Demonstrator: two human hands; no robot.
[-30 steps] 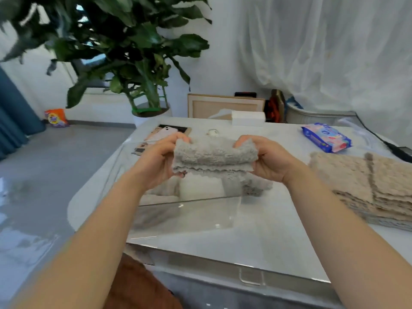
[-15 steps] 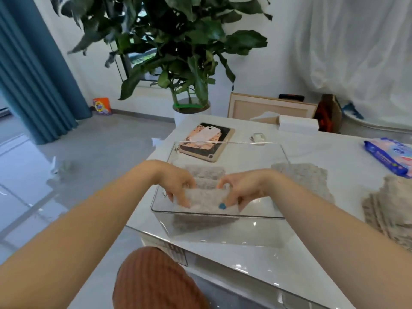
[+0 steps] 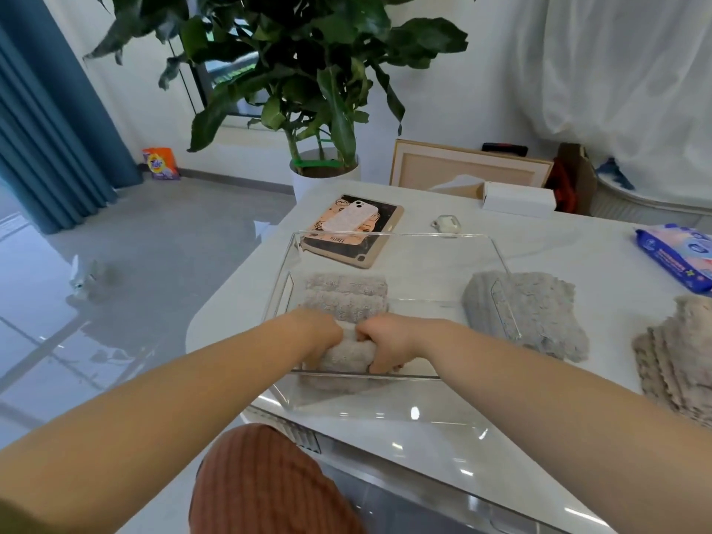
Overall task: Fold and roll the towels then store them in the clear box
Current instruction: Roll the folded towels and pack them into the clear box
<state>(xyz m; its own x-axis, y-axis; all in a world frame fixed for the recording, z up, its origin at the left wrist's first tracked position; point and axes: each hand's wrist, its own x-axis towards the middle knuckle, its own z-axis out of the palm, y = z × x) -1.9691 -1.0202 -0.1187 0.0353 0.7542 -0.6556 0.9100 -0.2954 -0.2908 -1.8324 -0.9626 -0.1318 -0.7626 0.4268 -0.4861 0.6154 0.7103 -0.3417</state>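
Grey roll (image 3: 348, 354) sits in box (image 3: 397, 236), near-left corner, just in front of stored rolls (image 3: 346, 296). L hand (image 3: 318, 333) & R hand (image 3: 391, 341) close together, each gripping one end. Approx early-mid task: loose towel (image 3: 539, 314) beside box + stack (image 3: 678, 352) at R edge not yet rolled.
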